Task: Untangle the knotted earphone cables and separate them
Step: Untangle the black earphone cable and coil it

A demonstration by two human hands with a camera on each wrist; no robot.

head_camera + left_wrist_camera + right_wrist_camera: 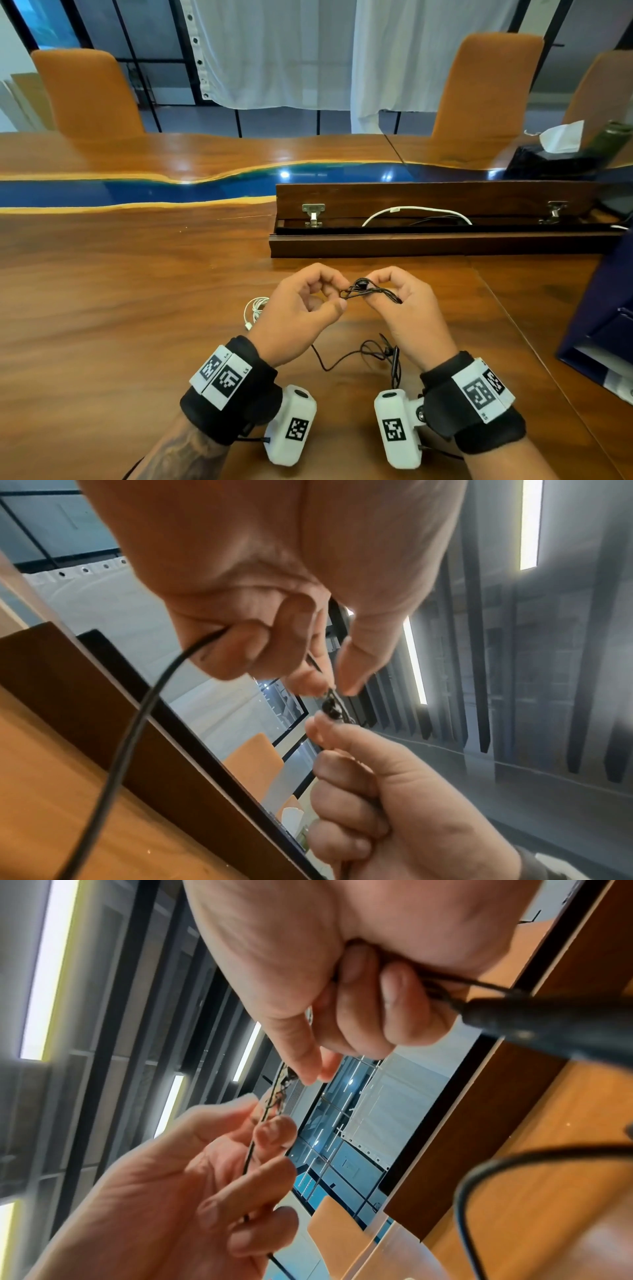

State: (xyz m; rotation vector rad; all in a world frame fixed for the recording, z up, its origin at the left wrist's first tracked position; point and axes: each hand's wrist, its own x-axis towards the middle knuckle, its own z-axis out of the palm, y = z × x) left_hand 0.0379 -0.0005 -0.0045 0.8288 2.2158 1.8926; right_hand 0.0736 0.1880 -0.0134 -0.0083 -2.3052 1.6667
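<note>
Above the wooden table (137,308), the left hand (301,322) and right hand (411,315) each pinch the black earphone cable knot (363,291) between thumb and fingertips, slack trailing onto the table beside the coiled white earphone cable (255,308).

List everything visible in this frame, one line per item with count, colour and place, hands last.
black earphone cable: one, black, knotted bunch held above the table between both hands, rest trailing onto the table
white cable: one, white, coiled on the table beside the left hand
table: one, brown wood with a blue strip
cable tray: one, dark wood, lid open, white wire inside
chairs: three, orange, far side
tissue box: one, dark, far right
left hand: pinching the knot
right hand: pinching the knot
</note>
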